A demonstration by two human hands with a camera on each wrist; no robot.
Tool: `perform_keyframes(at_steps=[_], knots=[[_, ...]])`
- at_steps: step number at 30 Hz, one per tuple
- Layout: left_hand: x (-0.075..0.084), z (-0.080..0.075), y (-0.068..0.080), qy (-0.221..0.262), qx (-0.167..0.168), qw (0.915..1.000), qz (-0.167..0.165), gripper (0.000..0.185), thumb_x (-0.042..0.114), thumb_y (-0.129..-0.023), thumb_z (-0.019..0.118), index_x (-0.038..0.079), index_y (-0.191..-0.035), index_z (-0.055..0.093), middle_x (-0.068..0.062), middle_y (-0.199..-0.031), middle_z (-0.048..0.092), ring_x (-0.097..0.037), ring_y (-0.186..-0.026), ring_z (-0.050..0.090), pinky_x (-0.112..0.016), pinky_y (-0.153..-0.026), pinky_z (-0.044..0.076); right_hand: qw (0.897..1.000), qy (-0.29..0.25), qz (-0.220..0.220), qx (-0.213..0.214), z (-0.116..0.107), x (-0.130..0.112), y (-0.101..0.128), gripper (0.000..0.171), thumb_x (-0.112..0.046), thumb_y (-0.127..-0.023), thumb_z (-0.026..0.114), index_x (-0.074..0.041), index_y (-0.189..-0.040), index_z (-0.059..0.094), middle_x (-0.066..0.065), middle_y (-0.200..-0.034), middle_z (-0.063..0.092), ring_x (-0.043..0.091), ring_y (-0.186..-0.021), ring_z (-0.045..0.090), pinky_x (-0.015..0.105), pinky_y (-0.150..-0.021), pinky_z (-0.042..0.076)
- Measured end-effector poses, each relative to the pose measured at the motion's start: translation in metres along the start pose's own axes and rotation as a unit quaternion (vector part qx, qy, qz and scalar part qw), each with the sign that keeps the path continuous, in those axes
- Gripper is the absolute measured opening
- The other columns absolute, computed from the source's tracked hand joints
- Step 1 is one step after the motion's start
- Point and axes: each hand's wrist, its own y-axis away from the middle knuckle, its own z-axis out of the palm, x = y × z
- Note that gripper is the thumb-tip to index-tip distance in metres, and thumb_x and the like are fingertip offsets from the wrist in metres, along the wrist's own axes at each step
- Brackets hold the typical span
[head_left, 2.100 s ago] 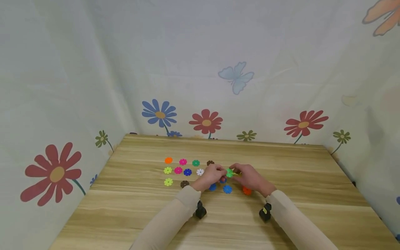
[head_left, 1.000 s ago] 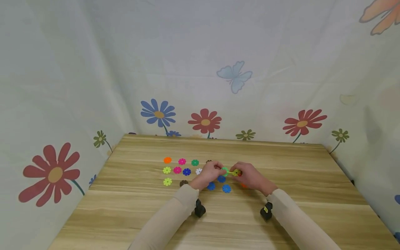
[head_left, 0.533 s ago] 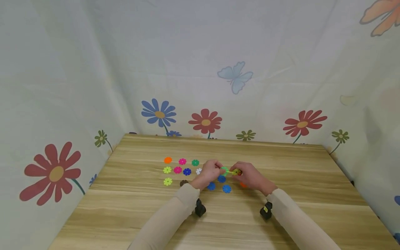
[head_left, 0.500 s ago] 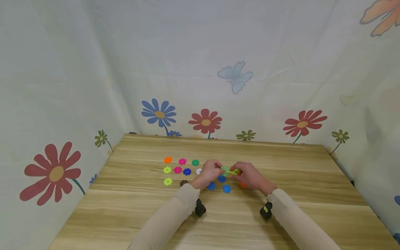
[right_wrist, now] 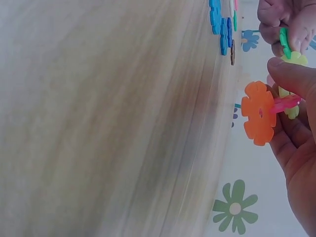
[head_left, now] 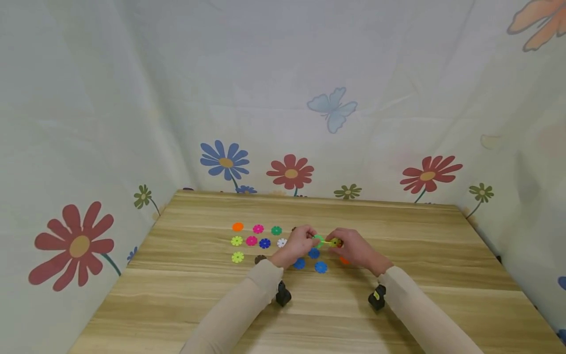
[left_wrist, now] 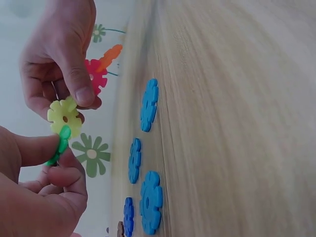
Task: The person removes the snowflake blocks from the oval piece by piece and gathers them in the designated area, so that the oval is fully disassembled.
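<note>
Lying loose mid-surface (head_left: pixel 398 295), blue discs (head_left: pixel 321 267) sit under both hands; left hand (head_left: pixel 297 244) pinches the green disc (head_left: pixel 318 241), right hand (head_left: pixel 353 248) the yellow cluster (head_left: pixel 333 242), unchanged.

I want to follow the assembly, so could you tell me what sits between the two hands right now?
In the head view, a green disc pinched by the left hand meets a yellow disc held by the right hand.

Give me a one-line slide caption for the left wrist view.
Left hand and right hand join green disc to yellow disc above table.
</note>
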Motion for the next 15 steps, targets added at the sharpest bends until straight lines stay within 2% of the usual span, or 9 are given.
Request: perform_keyframes(at_steps=[5, 10, 15], knots=[[0.002, -0.002, 0.002, -0.015, 0.010, 0.9998, -0.004, 0.006, 0.007, -0.088, 0.063, 0.005, -0.091, 0.058, -0.003, -0.081, 0.053, -0.015, -0.068, 0.048, -0.026, -0.058, 0.040, 1.000, 0.002, 0.012, -0.006, 0.000, 0.001, 0.001, 0.020, -0.010, -0.080, 0.076, -0.010, -0.098, 0.068, -0.001, -0.095, 0.065, 0.011, -0.079, 0.058, 0.030, -0.070, 0.050], [0.003, -0.013, 0.003, -0.008, -0.003, 0.9999, -0.010, 0.010, 0.012, -0.088, 0.066, 0.006, -0.094, 0.060, -0.003, -0.083, 0.057, -0.016, -0.070, 0.051, -0.027, -0.060, 0.043, 1.000, 0.000, 0.014, 0.000, -0.004, 0.000, 0.004, 0.020, -0.009, -0.079, 0.077, -0.007, -0.096, 0.068, 0.001, -0.095, 0.066, 0.011, -0.077, 0.059, 0.031, -0.068, 0.050], [0.005, -0.033, 0.005, 0.020, -0.017, 0.9995, -0.016, 0.017, 0.016, -0.089, 0.067, 0.004, -0.099, 0.059, -0.005, -0.084, 0.059, -0.032, -0.082, 0.056, -0.036, -0.071, 0.047, 1.000, 0.000, 0.027, -0.008, -0.009, -0.002, 0.005, 0.021, -0.010, -0.079, 0.076, -0.005, -0.098, 0.068, 0.003, -0.095, 0.066, 0.010, -0.075, 0.056, 0.030, -0.067, 0.049]])
